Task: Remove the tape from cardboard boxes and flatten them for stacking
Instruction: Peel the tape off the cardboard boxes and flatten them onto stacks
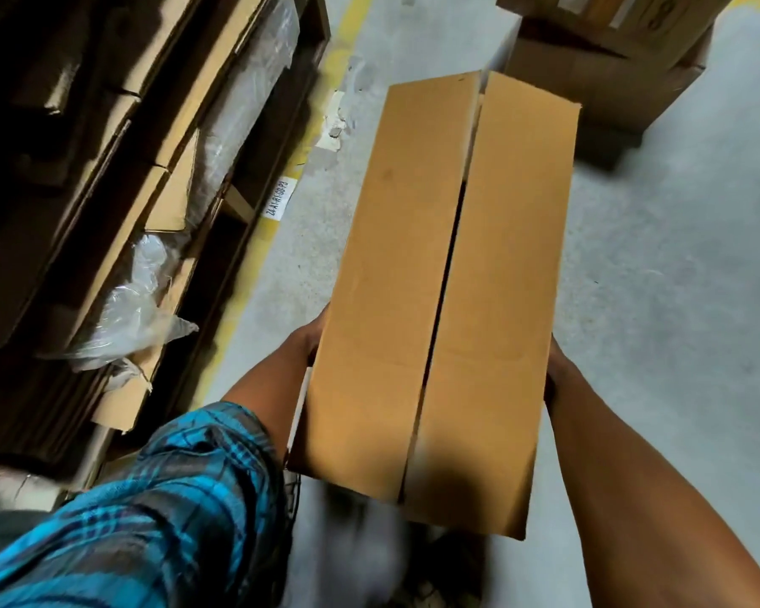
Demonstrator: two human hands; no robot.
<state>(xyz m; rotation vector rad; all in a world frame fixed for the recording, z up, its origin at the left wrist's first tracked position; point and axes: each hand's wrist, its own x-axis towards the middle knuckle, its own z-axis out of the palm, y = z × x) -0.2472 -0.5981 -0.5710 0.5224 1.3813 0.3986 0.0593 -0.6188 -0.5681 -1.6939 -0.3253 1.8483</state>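
A long brown box (439,300) fills the middle of the view, held above a grey concrete floor (676,300). Its two top flaps meet along a dark seam that gapes a little at mid-length; no print shows on the flaps.

The left hand (310,340) presses the box's side at 9 o'clock, the fingers out of sight behind the cardboard. The right hand (554,366) presses the opposite side at 3 o'clock, also mostly hidden. Each grip is closed flat against the box, carrying it between the palms. A blue plaid sleeve (159,511) covers the left upper arm at 7 o'clock.

At 10 o'clock a white label (281,197) lies on the floor by a worn yellow line (255,274); it reads roughly "24-A1-R1300-P3", though the middle characters are blurred. Pale tape scraps (335,125) lie on the floor at 11 o'clock.

Flattened cardboard (106,168) and crumpled clear plastic (132,309) are stacked along the left, from 8 to 11 o'clock. More boxes (606,59) stand at 1 o'clock, one bearing a dark printed mark too cropped to read.
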